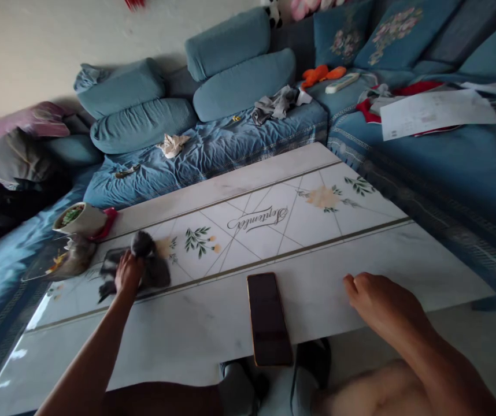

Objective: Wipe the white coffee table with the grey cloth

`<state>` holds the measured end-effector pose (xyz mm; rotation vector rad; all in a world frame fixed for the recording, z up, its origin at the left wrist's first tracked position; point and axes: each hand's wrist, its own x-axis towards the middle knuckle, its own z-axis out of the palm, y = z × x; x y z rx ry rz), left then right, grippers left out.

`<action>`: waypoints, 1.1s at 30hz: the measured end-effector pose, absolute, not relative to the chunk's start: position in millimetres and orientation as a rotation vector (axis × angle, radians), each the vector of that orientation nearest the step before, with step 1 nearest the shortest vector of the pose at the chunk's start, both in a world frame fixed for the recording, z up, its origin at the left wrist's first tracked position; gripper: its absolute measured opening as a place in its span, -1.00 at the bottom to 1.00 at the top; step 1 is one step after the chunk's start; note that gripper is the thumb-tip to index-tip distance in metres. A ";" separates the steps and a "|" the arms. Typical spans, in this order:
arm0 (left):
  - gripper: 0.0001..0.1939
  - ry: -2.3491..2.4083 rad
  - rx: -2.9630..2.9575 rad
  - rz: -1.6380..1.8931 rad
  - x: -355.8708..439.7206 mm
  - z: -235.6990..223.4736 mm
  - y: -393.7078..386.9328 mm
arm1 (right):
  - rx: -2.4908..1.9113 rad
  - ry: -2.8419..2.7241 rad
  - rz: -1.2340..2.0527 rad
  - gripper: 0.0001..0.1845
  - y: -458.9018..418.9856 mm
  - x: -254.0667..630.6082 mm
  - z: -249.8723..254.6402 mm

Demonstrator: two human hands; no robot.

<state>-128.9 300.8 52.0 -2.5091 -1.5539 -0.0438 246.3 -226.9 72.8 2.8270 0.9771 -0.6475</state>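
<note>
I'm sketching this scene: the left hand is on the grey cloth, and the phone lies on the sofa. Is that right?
Not quite: the phone lies on the table, not the sofa, as the head view shows. The left hand is on the grey cloth.

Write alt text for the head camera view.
A person's left hand is on bunched gray cloth on a white, flower-patterned table; the right hand is loosely curled. A phone lies at the near edge; a blue sofa stands beyond.
</note>
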 end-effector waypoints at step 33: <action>-0.25 -1.003 -3.134 -0.343 19.5 13.1 223.3 | 2.587 2.215 -1.081 -0.46 -217.6 182.7 82.3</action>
